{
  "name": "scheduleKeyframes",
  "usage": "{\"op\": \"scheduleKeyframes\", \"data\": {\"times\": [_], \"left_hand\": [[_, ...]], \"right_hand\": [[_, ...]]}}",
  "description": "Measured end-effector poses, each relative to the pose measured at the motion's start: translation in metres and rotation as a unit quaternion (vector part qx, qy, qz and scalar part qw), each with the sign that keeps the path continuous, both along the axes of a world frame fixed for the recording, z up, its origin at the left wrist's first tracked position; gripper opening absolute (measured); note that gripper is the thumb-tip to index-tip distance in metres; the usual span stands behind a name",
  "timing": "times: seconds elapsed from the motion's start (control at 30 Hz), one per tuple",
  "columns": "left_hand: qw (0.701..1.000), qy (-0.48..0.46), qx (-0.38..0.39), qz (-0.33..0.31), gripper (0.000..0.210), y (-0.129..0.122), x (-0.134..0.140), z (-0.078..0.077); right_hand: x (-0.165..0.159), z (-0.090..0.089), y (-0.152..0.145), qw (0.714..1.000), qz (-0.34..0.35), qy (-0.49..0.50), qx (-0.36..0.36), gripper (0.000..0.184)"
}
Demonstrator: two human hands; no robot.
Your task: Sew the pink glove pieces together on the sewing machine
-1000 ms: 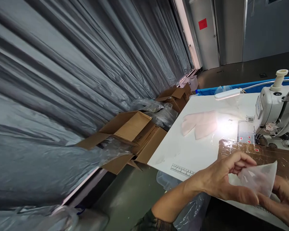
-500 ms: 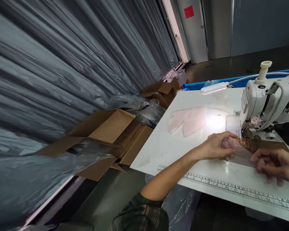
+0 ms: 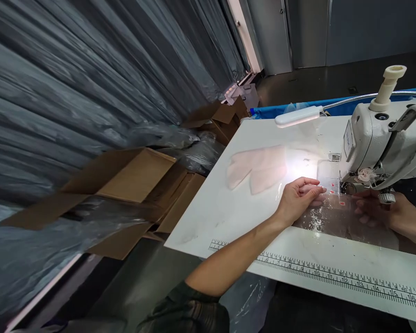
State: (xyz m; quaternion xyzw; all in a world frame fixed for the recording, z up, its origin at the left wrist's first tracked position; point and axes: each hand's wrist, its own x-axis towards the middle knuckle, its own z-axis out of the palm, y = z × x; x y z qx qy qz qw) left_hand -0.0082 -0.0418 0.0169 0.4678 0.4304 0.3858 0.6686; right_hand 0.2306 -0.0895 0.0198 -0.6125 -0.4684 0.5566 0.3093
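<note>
Behind the white worktop's (image 3: 194, 231) ruled front edge, the left hand (image 3: 294, 201) pinches sheer pale fabric (image 3: 370, 231), though I can't tell the right hand's (image 3: 390, 212) grip.

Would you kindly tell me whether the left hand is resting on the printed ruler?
No, the left hand is up near the sewing machine, well apart from the printed ruler.
</note>
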Motion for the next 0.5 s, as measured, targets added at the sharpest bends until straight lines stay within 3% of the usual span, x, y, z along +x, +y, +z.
{"op": "scheduleKeyframes", "data": {"times": [0.27, 0.5], "left_hand": [[0.995, -0.087, -0.046, 0.011, 0.047, -0.003, 0.000, 0.008], [0.980, -0.177, -0.087, -0.001, 0.052, -0.005, 0.002, 0.014]], "right_hand": [[-0.014, 0.015, -0.011, 0.996, -0.070, 0.051, -0.021, 0.053], [-0.009, -0.002, -0.005, 0.988, -0.124, 0.091, -0.034, 0.051]]}}
